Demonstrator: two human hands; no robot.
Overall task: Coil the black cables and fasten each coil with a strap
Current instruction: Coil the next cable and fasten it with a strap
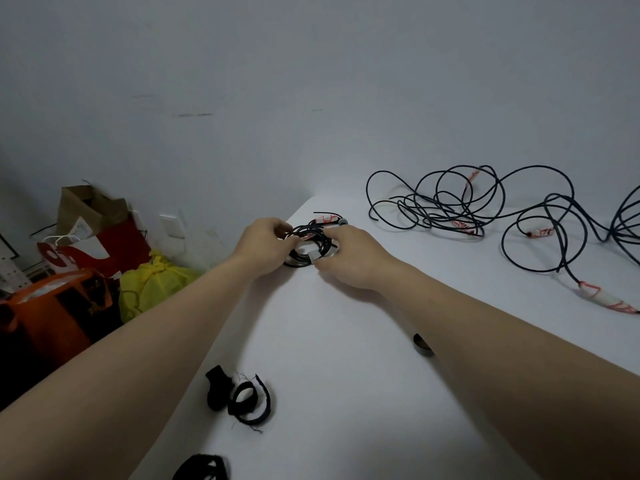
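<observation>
Light: dim, flat, cool grey; no glare on the table.
Shadows: soft and faint under the left hand and the right hand.
Sharpness: fair at the coil. We note smear on the bags, which sit in gloom.
Distortion: 1 wide-angle view, with the forearms stretched broad toward the lower corners.

2 bare forearms, uncovered up to frame edge, L grip, R grip bare too
</observation>
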